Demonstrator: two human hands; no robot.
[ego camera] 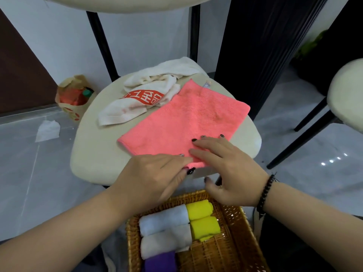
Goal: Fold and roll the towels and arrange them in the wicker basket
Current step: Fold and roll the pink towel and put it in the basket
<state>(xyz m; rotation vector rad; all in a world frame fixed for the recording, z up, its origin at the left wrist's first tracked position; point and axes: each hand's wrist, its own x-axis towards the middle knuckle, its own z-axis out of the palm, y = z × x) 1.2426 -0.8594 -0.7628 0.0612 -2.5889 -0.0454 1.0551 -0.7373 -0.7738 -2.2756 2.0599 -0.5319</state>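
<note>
1 pink towel (184, 122) flat on chair seat (94, 154), near corner under both hands. L hand (155, 173) pinches its edge; R hand (222, 163) spread flat on it. Wicker basket (235, 242) below hands: 5 rolls. 1 white towel (149, 95) beyond.

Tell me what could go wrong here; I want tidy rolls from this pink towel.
The left hand pinches only the near corner of the pink towel, so the roll may start skewed. The crumpled white towel touches its far edge and could get dragged along. The wicker basket sits right under the wrists and might get knocked.
</note>
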